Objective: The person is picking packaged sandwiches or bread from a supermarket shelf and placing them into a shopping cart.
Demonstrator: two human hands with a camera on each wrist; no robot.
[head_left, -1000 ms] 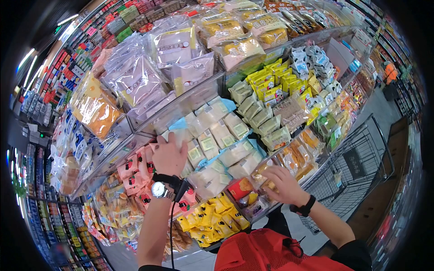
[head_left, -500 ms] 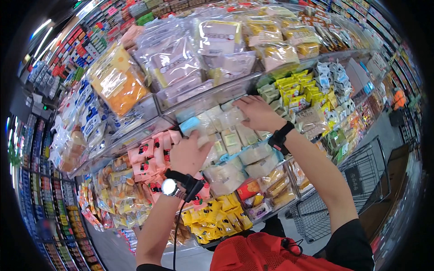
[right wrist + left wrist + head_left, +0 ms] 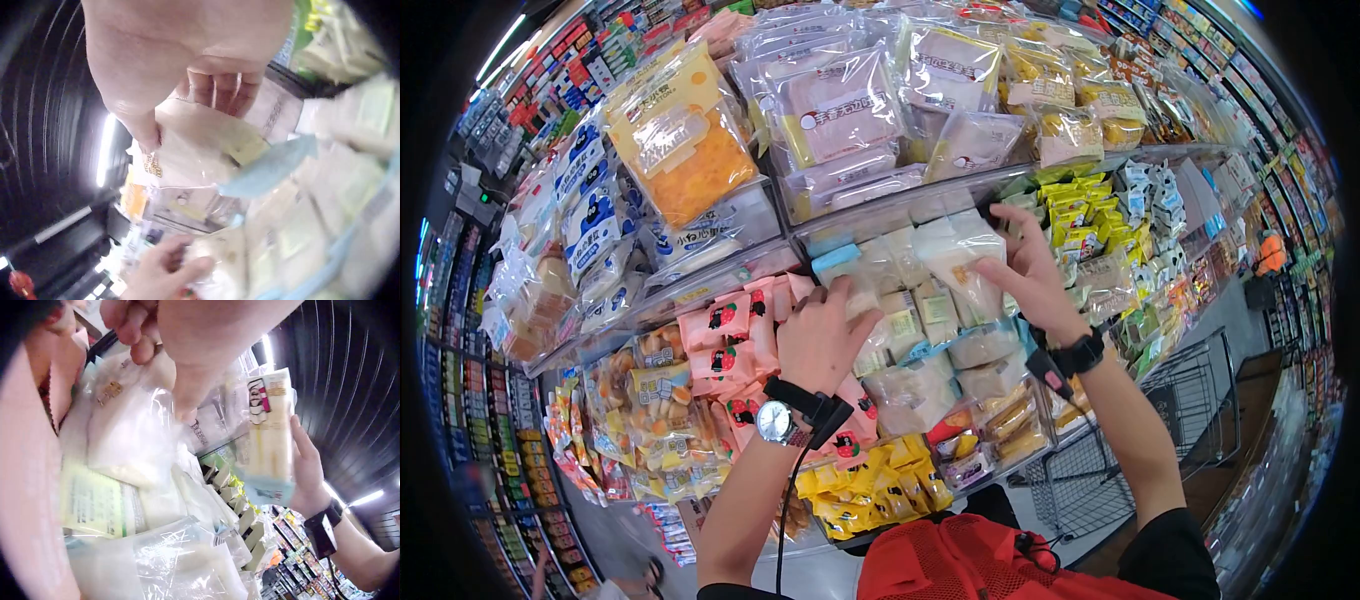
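Observation:
My right hand [image 3: 1040, 285] grips a white wrapped bread pack [image 3: 965, 262] by its edge, raised above the bin of similar packs. In the left wrist view this pack [image 3: 270, 434] shows a printed logo and a light-blue end, with the right hand [image 3: 307, 469] at its side. The right wrist view has the thumb on one face and the other fingers behind. My left hand [image 3: 818, 340] holds another clear-wrapped white pack [image 3: 128, 425] at the bin's left side, fingers curled on its top, beside pink strawberry-print packets [image 3: 722, 325].
Large bread bags [image 3: 840, 112] stand behind a clear divider at the back. Yellow packets [image 3: 875, 488] fill a front bin; green and yellow ones [image 3: 1085, 215] lie to the right. A wire shopping cart [image 3: 1140, 450] stands at the right. A person in orange [image 3: 1272, 254] is farther off.
The right hand moved from the front bins over to the white packs and has lifted one. The left hand has shifted slightly and now grips a pack. The head view has moved.

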